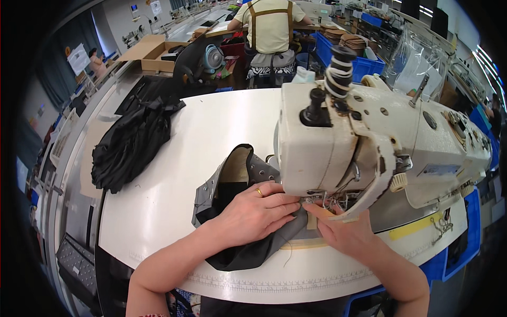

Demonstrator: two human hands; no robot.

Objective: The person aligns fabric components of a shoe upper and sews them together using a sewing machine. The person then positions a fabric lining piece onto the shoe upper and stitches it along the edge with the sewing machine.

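A dark grey fabric piece (280,244) with a black inside and a row of metal eyelets lies curled into a loop on the white table, its right edge under the head of a white sewing machine (317,148). My left hand (253,211), a ring on one finger, lies on the piece with fingers stretched toward the needle area. My right hand (343,230) is at the piece's edge beside the presser foot, fingers pointing left and seemingly closed on the fabric. The machine's guard partly hides these fingers. The needle itself is hard to make out.
A black gathered fabric bundle (134,142) lies at the table's far left. A ruler strip (253,284) runs along its front edge. Blue bins (465,238) stand at the right. Beyond the table are a small fan (213,58), an open cardboard box (153,55) and a seated person (270,26).
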